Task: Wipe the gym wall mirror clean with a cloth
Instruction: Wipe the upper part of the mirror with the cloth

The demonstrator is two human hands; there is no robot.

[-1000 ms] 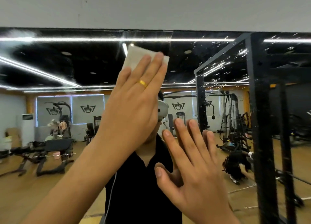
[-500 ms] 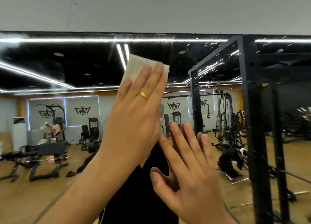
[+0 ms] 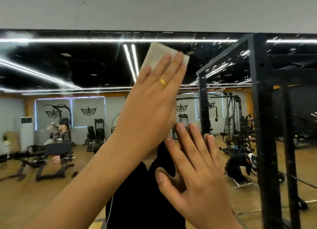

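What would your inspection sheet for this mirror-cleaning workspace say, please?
Surface: large wall mirror, white specks upper right, hazy smear upper left.
Job's things: folded white cloth pressed flat on glass near top edge.
Clutter: nothing seen.
Grip: left hand with gold ring presses cloth, fingers straight; right hand flat, spread, holding nothing.
Cables: thin white cord on reflected black shirt.
Surroundings: grey wall above; black steel rack right; reflected gym machines.

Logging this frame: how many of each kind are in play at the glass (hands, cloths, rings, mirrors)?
Bare hands: 2, left hand and right hand
Folded white cloth: 1
Gold finger ring: 1
Gym wall mirror: 1
Total: 5
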